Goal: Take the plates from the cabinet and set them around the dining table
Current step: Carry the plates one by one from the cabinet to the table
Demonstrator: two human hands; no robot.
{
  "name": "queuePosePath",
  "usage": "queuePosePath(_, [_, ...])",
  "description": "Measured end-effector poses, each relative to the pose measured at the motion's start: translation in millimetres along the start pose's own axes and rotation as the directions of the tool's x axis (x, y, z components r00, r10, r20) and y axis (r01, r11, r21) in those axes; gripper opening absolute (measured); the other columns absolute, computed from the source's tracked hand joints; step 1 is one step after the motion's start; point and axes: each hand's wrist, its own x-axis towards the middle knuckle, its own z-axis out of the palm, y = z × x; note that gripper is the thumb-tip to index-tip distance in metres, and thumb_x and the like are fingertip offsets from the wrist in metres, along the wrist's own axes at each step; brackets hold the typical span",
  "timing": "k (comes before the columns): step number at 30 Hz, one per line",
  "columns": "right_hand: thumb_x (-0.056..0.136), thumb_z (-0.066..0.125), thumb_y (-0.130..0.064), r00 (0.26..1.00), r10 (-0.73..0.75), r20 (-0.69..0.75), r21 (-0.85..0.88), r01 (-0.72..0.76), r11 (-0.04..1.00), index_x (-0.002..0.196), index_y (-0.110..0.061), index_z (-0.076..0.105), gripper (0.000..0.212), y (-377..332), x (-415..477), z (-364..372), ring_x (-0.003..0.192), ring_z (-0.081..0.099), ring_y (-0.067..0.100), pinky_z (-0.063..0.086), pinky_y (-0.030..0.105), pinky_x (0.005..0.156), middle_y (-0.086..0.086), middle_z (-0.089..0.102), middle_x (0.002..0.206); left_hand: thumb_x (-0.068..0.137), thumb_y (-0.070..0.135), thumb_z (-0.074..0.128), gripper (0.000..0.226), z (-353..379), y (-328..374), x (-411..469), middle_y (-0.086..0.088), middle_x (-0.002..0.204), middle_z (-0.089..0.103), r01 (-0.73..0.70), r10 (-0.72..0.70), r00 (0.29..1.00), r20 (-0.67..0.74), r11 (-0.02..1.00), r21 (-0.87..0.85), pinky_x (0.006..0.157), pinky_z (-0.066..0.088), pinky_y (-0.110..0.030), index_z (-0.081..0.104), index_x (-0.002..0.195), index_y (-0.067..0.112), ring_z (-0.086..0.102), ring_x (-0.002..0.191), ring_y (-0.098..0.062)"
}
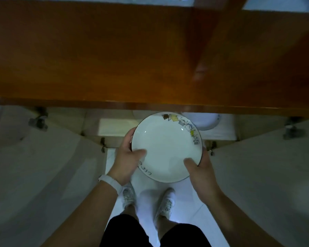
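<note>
A white plate point(165, 145) with a dark rim and small coloured pictures along its far right edge is held level in front of the open cabinet. My left hand point(127, 157) grips its left rim, thumb lying on the plate's face. My right hand point(201, 169) grips the lower right rim, thumb on top as well. Behind the plate, inside the cabinet point(114, 127), part of another white dish point(205, 122) with a blue-marked rim shows on the shelf.
A brown wooden countertop point(114, 56) overhangs the cabinet and fills the upper view. Two pale cabinet doors stand swung open, one at the left point(43, 175) and one at the right point(268, 175). My feet in white shoes stand on a white tiled floor point(189, 207).
</note>
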Motion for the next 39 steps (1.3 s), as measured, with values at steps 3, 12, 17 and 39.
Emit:
queuePosePath(3, [0.078, 0.055, -0.001, 0.998, -0.003, -0.065, 0.083, 0.008, 0.997, 0.122, -0.024, 0.056, 0.05, -4.8, -15.0, -27.3, 0.098, 0.066, 0.012, 0.055, 0.022, 0.071, -0.002, 0.069, 0.11, 0.066, -0.005, 0.057, 0.069, 33.5, 6.5, -9.0, 0.002, 0.113, 0.071, 0.008, -0.009, 0.999, 0.047, 1.0, 0.026, 0.075, 0.059, -0.037, 0.055, 0.127, 0.025, 0.068, 0.102, -0.022])
queuePosePath(12, [0.073, 0.046, -0.001, 0.961, -0.074, -0.268, 0.17, 0.122, 0.978, 0.118, -0.02, 0.06, 0.051, -30.9, -61.4, -97.8, 0.099, 0.068, 0.019, 0.059, 0.034, 0.072, 0.001, 0.072, 0.107, 0.067, -0.003, 0.06, 0.073, 119.8, 28.7, -25.8, -0.002, 0.121, 0.069, 0.014, -0.04, 0.972, 0.231, 0.993, 0.114, 0.083, 0.057, -0.047, 0.054, 0.133, 0.03, 0.065, 0.109, -0.028])
queuePosePath(17, [0.076, 0.053, -0.002, 0.908, -0.015, -0.42, 0.204, 0.111, 0.973, 0.109, -0.028, 0.059, 0.042, -36.2, -99.5, -114.1, 0.096, 0.066, 0.022, 0.057, 0.032, 0.066, -0.001, 0.069, 0.103, 0.068, 0.0, 0.061, 0.075, 145.1, 41.1, -37.0, 0.003, 0.124, 0.068, 0.032, -0.089, 0.922, 0.377, 0.988, 0.153, 0.079, 0.058, -0.04, 0.052, 0.135, 0.032, 0.065, 0.11, -0.022])
queuePosePath(39, [0.068, 0.055, -0.011, 0.491, 0.094, -0.866, 0.303, 0.365, 0.88, 0.121, -0.033, 0.055, 0.057, -48.8, -275.6, -83.5, 0.094, 0.067, 0.015, 0.054, 0.027, 0.067, -0.011, 0.069, 0.103, 0.069, 0.005, 0.058, 0.067, 191.0, 84.6, -135.9, 0.008, 0.12, 0.067, -0.097, -0.185, 0.527, 0.829, 0.956, 0.275, 0.081, 0.055, -0.037, 0.051, 0.127, 0.038, 0.065, 0.108, -0.017])
